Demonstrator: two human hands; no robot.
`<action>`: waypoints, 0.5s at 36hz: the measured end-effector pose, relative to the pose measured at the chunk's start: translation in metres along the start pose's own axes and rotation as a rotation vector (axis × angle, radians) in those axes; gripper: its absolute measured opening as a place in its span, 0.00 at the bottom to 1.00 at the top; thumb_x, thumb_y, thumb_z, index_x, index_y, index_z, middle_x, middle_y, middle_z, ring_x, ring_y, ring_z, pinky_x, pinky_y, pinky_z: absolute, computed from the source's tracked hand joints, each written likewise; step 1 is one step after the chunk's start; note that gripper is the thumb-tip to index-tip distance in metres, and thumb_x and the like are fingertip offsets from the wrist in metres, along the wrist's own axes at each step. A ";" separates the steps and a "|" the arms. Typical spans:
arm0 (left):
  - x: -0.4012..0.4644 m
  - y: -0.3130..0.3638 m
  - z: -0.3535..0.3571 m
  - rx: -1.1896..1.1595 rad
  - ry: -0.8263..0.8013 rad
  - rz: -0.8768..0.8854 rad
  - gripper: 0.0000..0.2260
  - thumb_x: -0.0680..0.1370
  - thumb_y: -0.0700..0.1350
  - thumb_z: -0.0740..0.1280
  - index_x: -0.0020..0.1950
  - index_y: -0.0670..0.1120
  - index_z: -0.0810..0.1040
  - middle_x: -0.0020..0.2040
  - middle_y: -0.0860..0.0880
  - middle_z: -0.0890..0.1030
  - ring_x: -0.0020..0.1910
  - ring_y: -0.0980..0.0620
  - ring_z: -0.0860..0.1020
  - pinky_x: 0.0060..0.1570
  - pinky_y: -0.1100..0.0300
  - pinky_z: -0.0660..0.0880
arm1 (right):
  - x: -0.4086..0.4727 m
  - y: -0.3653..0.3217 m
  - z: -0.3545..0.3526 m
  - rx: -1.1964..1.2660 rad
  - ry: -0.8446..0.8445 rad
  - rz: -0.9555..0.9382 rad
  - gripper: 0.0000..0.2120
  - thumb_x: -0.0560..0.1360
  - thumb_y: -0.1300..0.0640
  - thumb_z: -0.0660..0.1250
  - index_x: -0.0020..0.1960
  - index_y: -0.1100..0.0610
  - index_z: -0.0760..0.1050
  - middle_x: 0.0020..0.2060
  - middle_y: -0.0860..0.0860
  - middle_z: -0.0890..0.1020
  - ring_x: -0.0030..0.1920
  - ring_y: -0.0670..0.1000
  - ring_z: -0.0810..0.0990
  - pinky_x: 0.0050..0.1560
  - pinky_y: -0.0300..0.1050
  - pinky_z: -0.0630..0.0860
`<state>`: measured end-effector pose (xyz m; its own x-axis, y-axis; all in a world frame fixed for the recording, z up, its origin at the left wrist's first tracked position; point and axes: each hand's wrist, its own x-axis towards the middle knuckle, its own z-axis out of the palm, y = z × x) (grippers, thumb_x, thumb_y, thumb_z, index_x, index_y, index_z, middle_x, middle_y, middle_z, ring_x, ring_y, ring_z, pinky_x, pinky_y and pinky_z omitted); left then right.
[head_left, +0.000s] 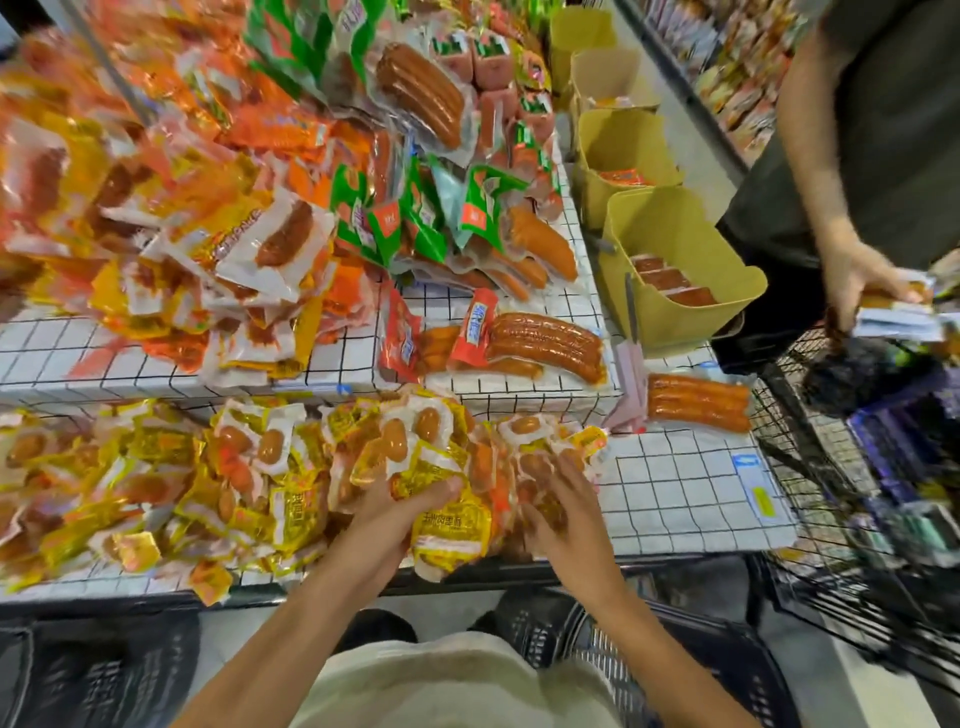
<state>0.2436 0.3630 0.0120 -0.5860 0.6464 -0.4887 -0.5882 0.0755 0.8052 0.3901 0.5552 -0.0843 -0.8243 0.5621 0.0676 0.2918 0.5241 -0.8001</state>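
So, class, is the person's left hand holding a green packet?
No, the left hand grips yellow packets, while the green packets lie further back, untouched.

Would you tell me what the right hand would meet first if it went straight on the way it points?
Probably the yellow packets just ahead of it; the right hand seems to rest on that pile, though depth is unclear.
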 end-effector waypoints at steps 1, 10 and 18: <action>0.001 0.000 0.002 -0.004 0.002 -0.007 0.34 0.69 0.49 0.81 0.72 0.52 0.72 0.64 0.48 0.82 0.63 0.46 0.81 0.57 0.50 0.81 | -0.003 -0.001 -0.003 0.057 0.030 0.039 0.22 0.80 0.53 0.70 0.72 0.42 0.72 0.76 0.44 0.67 0.79 0.45 0.59 0.78 0.55 0.61; 0.012 -0.002 0.023 0.094 0.075 0.019 0.36 0.61 0.53 0.84 0.67 0.57 0.75 0.59 0.54 0.84 0.60 0.53 0.82 0.57 0.55 0.79 | -0.020 -0.028 -0.020 0.265 0.145 0.049 0.19 0.83 0.49 0.63 0.74 0.43 0.71 0.75 0.42 0.70 0.77 0.47 0.65 0.75 0.47 0.66; 0.027 -0.001 0.052 0.310 0.040 0.117 0.26 0.67 0.54 0.81 0.61 0.66 0.75 0.56 0.66 0.83 0.56 0.67 0.80 0.46 0.75 0.75 | -0.011 -0.063 -0.017 0.487 -0.011 0.170 0.30 0.78 0.37 0.65 0.78 0.36 0.61 0.74 0.29 0.65 0.75 0.35 0.63 0.74 0.44 0.67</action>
<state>0.2572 0.4204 0.0156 -0.6647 0.6341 -0.3951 -0.3219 0.2342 0.9174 0.3886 0.5264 -0.0245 -0.7910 0.6050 -0.0914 0.1644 0.0661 -0.9842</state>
